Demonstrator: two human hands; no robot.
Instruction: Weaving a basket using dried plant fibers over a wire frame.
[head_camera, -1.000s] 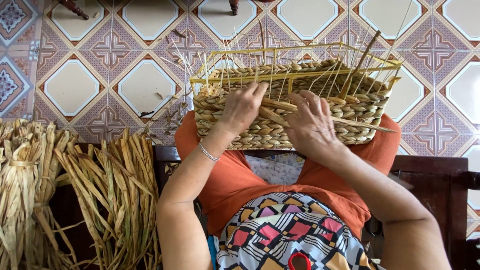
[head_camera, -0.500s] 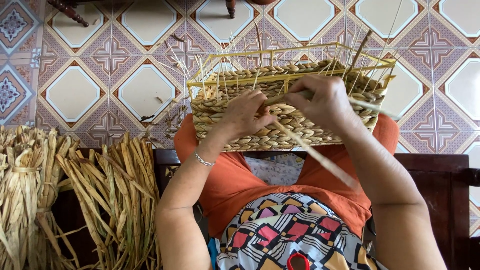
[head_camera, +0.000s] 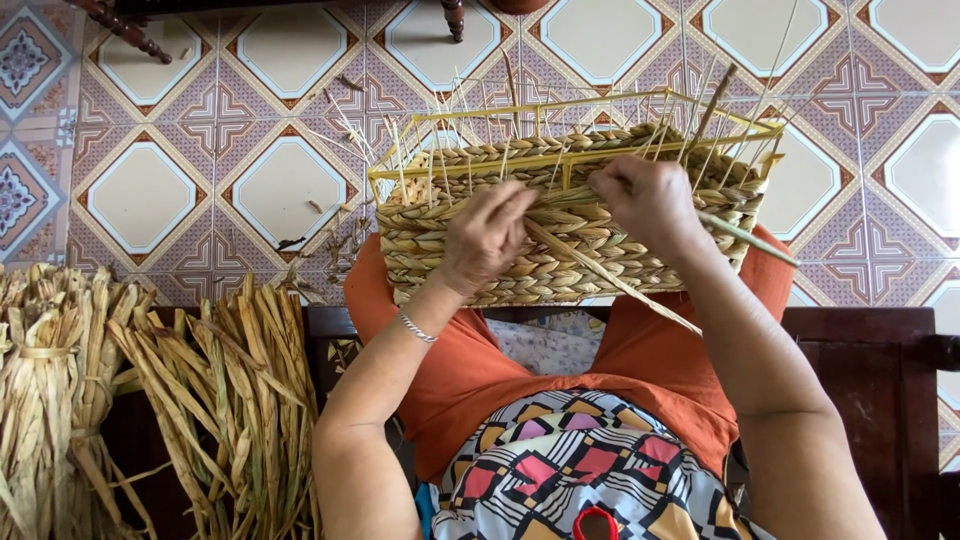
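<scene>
Half-woven basket (head_camera: 560, 235) rests on the person's knees, tilted away, its yellow wire frame (head_camera: 560, 160) bare along the top and braided straw rows filling the near wall below. Left hand (head_camera: 485, 235) lies flat-curled against the near wall, fingers pressing the top braid row and pinched together on the strand where it enters the weave. Right hand (head_camera: 650, 200) is closed on the upper edge near the frame — fingers clamped on the fibre, though exactly which strand cannot be told under the knuckles. A loose straw strand (head_camera: 620, 285) runs diagonally from between the hands down toward the right thigh; a second stalk (head_camera: 745, 238) sticks out to the right past the wrist. Judgement on technique: keep the left thumb pinning the last tuck so the row does not slacken, pull with the right in line with the row rather than outward, and seat each pass tight against the row beneath — gaps would show against the frame uprights. Spare dried straw bundles (head_camera: 230, 400) stand beside the left arm, over the patterned tile floor (head_camera: 150, 190).
</scene>
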